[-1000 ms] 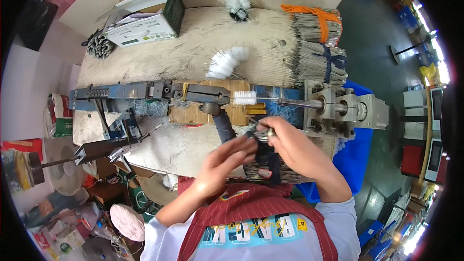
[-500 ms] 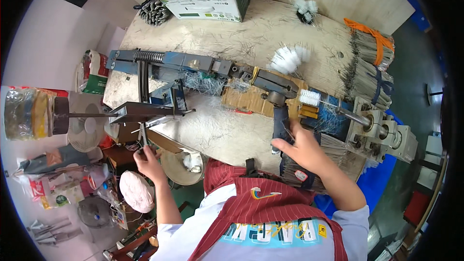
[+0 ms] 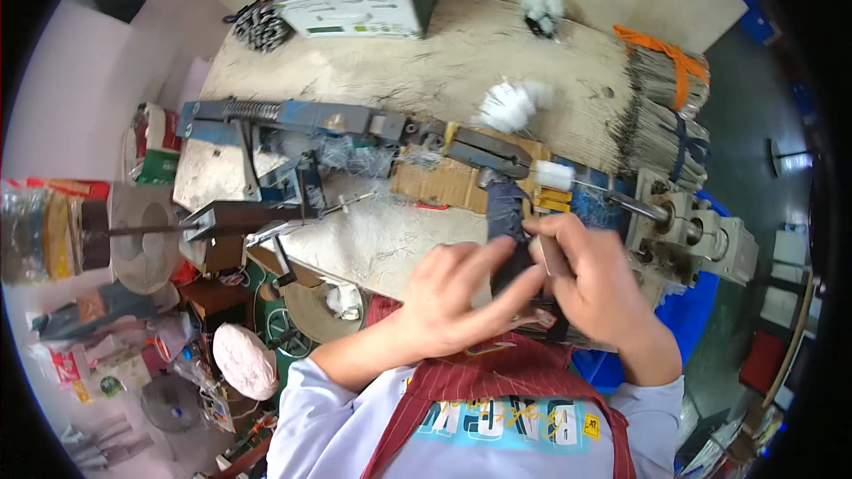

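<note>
My left hand (image 3: 451, 300) reaches across the bench's front edge, fingers spread, its fingertips close to my right hand and a lever handle wrapped in dark cloth (image 3: 507, 206). My right hand (image 3: 593, 279) is right of that handle, with thumb and fingers pinched on a thin, flat, greyish piece (image 3: 552, 257); motion blur hides its exact kind. Just beyond, a white bristle brush (image 3: 555, 175) sits by the blue clamp jaws (image 3: 488, 153). Its wire stem runs right to the metal spindle (image 3: 641, 208). Nothing shows between the left fingers.
A crank handle (image 3: 283, 262) hangs at the bench's left front. Bundles of wire (image 3: 661, 129) lie at the right, one tied with orange cloth. White brushes (image 3: 510, 106), a carton (image 3: 355, 13) and wire scraps lie behind the machine. A round bin (image 3: 319, 324) stands below.
My left hand has let go of the crank handle and moved right, beside my right hand. My right hand has shifted slightly and now pinches the flat piece. The view has shifted a little.
</note>
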`<state>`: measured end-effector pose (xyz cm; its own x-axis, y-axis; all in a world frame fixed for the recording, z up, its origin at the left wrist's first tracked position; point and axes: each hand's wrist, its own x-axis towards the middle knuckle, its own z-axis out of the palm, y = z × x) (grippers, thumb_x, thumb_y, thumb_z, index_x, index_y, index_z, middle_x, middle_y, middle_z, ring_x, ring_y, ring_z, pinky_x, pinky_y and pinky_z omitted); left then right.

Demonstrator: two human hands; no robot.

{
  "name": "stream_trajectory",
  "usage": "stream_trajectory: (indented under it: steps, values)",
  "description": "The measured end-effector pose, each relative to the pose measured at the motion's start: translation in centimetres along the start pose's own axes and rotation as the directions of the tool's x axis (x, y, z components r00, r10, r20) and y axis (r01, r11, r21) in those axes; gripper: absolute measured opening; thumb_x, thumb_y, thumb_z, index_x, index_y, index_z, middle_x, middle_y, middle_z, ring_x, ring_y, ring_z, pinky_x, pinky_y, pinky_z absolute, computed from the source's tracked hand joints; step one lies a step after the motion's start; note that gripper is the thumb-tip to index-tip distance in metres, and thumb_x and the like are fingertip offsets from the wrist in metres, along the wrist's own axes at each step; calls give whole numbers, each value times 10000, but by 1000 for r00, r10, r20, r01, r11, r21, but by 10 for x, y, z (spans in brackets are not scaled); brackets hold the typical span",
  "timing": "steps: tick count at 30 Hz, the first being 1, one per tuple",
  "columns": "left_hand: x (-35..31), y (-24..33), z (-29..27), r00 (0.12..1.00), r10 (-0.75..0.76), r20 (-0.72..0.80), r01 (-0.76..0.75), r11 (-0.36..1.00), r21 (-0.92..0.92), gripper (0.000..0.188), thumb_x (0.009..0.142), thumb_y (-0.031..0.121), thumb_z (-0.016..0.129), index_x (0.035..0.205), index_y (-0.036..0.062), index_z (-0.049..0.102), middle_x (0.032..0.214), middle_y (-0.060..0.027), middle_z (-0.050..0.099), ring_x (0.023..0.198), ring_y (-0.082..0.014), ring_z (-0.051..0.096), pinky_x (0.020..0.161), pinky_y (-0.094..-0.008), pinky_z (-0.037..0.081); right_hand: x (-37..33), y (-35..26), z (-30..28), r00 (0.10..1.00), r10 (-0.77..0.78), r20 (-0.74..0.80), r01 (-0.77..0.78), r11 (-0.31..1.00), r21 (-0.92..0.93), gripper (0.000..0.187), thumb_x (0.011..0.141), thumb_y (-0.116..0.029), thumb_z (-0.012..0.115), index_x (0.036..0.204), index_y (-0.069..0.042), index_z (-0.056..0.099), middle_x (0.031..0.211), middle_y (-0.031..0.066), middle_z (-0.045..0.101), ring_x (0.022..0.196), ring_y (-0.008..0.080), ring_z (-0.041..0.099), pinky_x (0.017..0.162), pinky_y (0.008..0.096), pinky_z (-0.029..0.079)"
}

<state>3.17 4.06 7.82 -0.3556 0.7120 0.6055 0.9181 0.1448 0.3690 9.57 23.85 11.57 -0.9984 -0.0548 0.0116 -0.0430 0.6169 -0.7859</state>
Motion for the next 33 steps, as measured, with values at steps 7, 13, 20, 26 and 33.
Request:
stream_trajectory:
  steps: [7, 13, 20, 26, 33]
  values:
    - [-24, -42, -5, 888, -262, -378, 326, 939, 113, 100, 913, 50, 577, 978, -14, 618, 972, -167, 659, 731, -217, 631, 596, -294, 500, 11, 58, -37, 992, -100, -72, 10, 652, -758, 98, 770, -79, 600, 864, -52, 606, 823, 82, 635, 838, 240, 648, 633, 356, 549]
    - [-67, -60, 23, 390, -914, 108, 613, 171, -771, 183, 1031, 168, 459, 1038, -3, 524, 850, -97, 609, 661, -152, 623, 568, -264, 482, 44, 77, -46, 985, 144, -96, -172, 740, -650, 65, 733, -38, 608, 739, 0, 661, 740, 189, 659, 738, 341, 679, 645, 438, 550]
    - [-74, -68, 29, 415, -897, 148, 630, 166, -759, 172, 1035, 175, 443, 1033, 18, 514, 765, -87, 610, 649, -147, 621, 550, -252, 457, 40, 88, -38, 980, -200, -15, 118, 636, -763, 54, 741, -58, 623, 724, -21, 658, 757, 169, 673, 760, 323, 688, 655, 420, 554]
    - [-70, -69, 34, 402, -898, 178, 631, 130, -765, 168, 1032, 177, 448, 1032, 20, 510, 784, -98, 623, 646, -162, 625, 543, -259, 457, 117, 133, -41, 915, 368, -167, -403, 859, -314, 142, 772, -53, 597, 839, 7, 707, 897, 219, 699, 858, 390, 686, 740, 469, 549]
    - [-78, -72, 39, 380, -899, 217, 626, 78, -776, 199, 1033, 201, 458, 1047, 10, 513, 788, -96, 622, 661, -160, 621, 575, -262, 457, 83, 98, -51, 945, 171, -280, -290, 833, -470, 126, 815, -86, 601, 889, -12, 672, 898, 201, 674, 860, 389, 659, 730, 479, 523]
